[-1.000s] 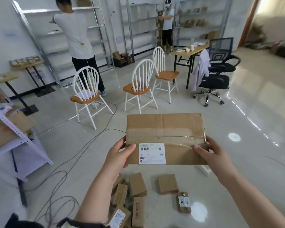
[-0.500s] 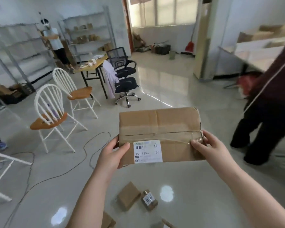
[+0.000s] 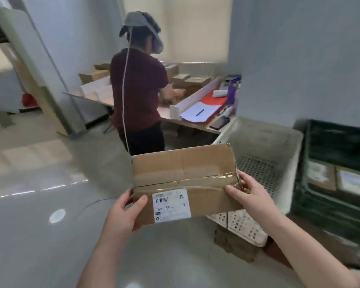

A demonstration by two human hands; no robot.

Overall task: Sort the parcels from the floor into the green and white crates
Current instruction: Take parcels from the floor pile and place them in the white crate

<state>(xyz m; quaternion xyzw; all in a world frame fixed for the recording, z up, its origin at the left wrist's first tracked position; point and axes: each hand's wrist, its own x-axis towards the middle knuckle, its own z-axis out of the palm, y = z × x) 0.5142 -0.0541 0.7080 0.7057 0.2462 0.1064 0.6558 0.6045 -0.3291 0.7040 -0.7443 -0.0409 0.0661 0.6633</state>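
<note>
I hold a flat brown cardboard parcel [image 3: 185, 169] with a white shipping label in front of me, above the floor. My left hand [image 3: 124, 213] grips its lower left edge, thumb on top. My right hand [image 3: 249, 196] grips the right edge at the taped seam. The white perforated crate [image 3: 266, 142] stands just behind and right of the parcel, which hides part of the crate's inside. The dark green crate [image 3: 333, 206] stands to the white one's right, with two labelled parcels [image 3: 337, 179] inside.
A person in a dark red shirt [image 3: 137, 90] stands ahead at a table [image 3: 187, 119] loaded with boxes and papers. A brown box [image 3: 233, 244] lies on the floor under the white crate's near edge. Glossy floor stretches to the left.
My view has swung right, from the chairs and the parcels on the floor to the table and the crates. Both hands keep the same hold on the parcel.
</note>
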